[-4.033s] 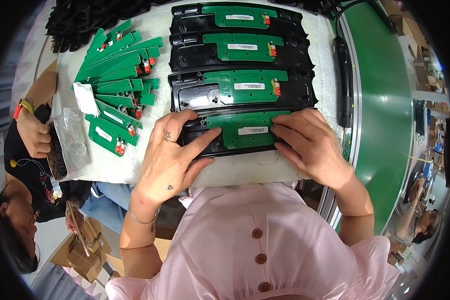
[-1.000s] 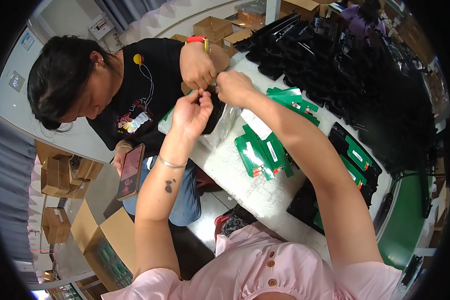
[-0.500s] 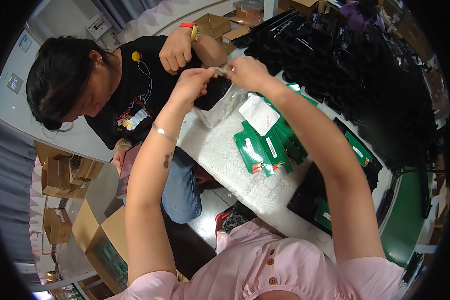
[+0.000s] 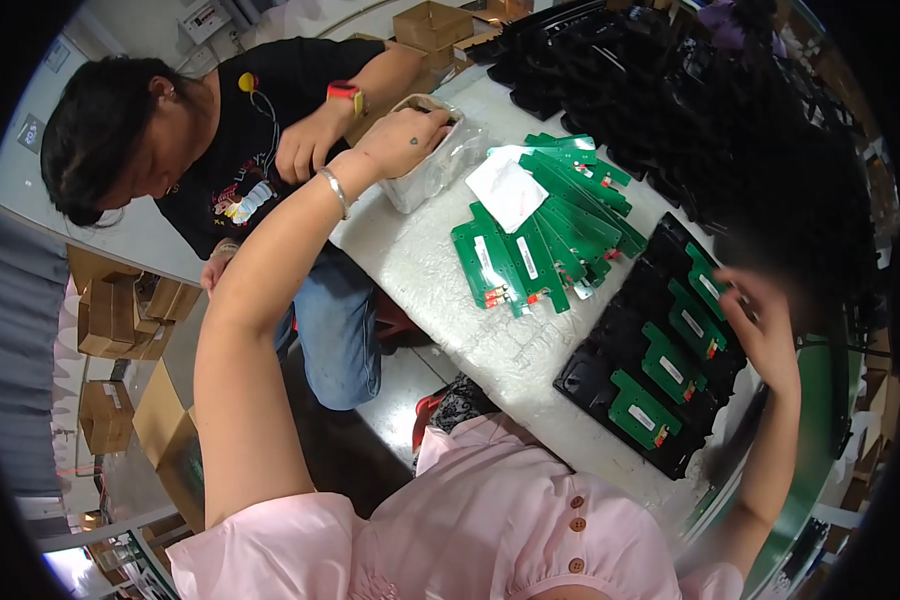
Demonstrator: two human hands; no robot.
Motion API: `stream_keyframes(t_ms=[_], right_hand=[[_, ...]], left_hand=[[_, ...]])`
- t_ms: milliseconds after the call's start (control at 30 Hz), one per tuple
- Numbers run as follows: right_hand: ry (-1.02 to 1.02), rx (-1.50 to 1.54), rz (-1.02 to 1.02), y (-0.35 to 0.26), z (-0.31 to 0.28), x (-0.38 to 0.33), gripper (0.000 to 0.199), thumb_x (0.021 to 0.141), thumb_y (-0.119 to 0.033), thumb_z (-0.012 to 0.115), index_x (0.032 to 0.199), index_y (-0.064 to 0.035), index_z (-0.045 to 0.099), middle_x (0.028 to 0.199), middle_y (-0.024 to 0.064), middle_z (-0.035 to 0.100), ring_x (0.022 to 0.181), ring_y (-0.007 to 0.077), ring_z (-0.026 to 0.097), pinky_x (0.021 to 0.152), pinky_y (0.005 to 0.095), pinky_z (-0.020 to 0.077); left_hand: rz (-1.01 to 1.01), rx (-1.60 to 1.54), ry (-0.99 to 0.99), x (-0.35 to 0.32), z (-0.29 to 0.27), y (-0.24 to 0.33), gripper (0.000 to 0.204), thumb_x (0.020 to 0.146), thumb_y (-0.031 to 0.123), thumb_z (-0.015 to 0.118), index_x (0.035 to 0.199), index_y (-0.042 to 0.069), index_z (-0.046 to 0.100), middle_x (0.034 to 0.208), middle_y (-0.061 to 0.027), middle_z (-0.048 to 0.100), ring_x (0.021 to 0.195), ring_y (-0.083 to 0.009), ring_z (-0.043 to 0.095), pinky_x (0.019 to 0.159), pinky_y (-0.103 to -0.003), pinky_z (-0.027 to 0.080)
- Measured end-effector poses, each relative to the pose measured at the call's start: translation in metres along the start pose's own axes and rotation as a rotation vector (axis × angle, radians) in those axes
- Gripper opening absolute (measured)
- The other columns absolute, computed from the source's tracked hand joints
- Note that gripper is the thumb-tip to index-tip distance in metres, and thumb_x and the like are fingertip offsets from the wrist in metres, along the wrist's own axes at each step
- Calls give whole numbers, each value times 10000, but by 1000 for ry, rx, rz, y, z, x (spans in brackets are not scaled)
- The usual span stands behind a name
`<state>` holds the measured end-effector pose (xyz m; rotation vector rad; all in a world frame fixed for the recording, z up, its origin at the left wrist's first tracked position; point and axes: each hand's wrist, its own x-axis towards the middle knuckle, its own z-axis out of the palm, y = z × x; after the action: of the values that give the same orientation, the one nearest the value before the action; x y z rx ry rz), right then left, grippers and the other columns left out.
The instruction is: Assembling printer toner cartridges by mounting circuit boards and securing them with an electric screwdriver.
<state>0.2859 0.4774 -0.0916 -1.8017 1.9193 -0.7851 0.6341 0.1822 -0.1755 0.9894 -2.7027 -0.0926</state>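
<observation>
My left hand (image 4: 405, 142) dips into a white box (image 4: 422, 183) lined with clear plastic, and its fingertips are hidden inside. On the right, my right hand (image 4: 765, 325) hovers by the far end of a row of black plastic housings (image 4: 590, 372), fingers apart, with nothing visible in them. Several green circuit boards (image 4: 670, 365) lie in these housings, each with a white label and small red parts. The board nearest my right fingers (image 4: 705, 285) is at the row's far end. Between my hands is a fanned pile of loose green circuit boards (image 4: 585, 215).
A white paper sheet (image 4: 507, 190) rests on the loose boards. Foam sheeting (image 4: 500, 355) covers the table. Black plastic parts (image 4: 660, 100) are heaped at the far right. A seated person (image 4: 240, 170) is at the left, one hand near the white box. Cardboard boxes (image 4: 110, 320) stand on the floor.
My hands, earlier together above the white box over something small, have parted. The left one went down into the box; the right one swung right and nearer, to the housings.
</observation>
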Motion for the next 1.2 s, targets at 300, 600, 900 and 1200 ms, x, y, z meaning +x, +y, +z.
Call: stream_keyframes(t_ms=[300, 600, 900, 1200], right_hand=[[286, 221, 380, 90, -58, -137, 238, 849, -86, 542, 1062, 22, 548, 827, -5, 541, 737, 61, 469, 658, 190, 381], [443, -613, 566, 93, -2, -160, 530, 794, -284, 631, 1213, -17, 446, 907, 132, 535, 764, 230, 537, 674, 325, 444], [424, -253, 876, 139, -7, -196, 627, 760, -271, 635, 1250, 28, 383, 1109, 197, 544, 987, 329, 544, 849, 357, 438], [743, 1130, 465, 75, -14, -222, 472, 673, -92, 553, 1112, 0, 408, 738, 36, 402, 600, 117, 431, 489, 217, 379]], left_hand=[[-448, -458, -97, 11, -28, 20, 264, 862, 281, 558, 864, 27, 630, 667, -41, 540, 620, -126, 485, 548, -252, 378], [-851, -2552, 197, 4, -13, -20, 151, 913, 87, 392, 778, 26, 422, 623, -4, 384, 484, -63, 326, 369, -172, 227], [-1038, -2688, 570, -3, -25, 16, 180, 885, -36, 380, 1046, -96, 433, 1009, -214, 516, 743, -250, 529, 678, -256, 494], [-746, -2814, 201, -25, -20, -24, 301, 877, -65, 359, 1171, -81, 422, 1023, -183, 532, 834, -228, 525, 740, -284, 480]])
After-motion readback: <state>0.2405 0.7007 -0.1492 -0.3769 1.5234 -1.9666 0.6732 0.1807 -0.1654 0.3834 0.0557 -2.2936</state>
